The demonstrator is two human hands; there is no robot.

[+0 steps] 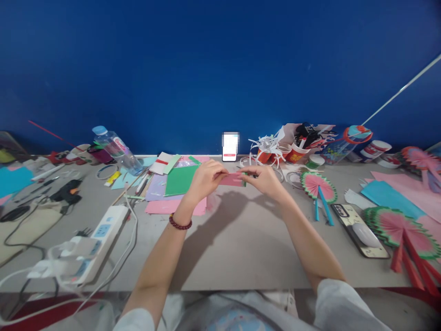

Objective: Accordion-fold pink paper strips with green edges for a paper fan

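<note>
Between my two hands, raised a little above the grey table, is a small strip of pink paper (pixel 231 179) with a bit of green at its right end. My left hand (pixel 207 178), with a dark red bead bracelet at the wrist, pinches the strip's left side. Its right side is pinched by the thumb and fingers of my right hand (pixel 261 179). Below and left of my left hand lie a green sheet (pixel 181 179) and pink paper (pixel 175 206). A lit phone (pixel 229 147) stands upright against the blue wall beyond the strip.
A power strip (pixel 103 239) with cables and a leaning plastic bottle (pixel 119 149) are on the left. Cups of paper scraps (pixel 267 149) stand at the back. Right are paper fans (pixel 401 225), a small fan (pixel 317 186) and a patterned phone (pixel 351 220) with a white mouse (pixel 365 234).
</note>
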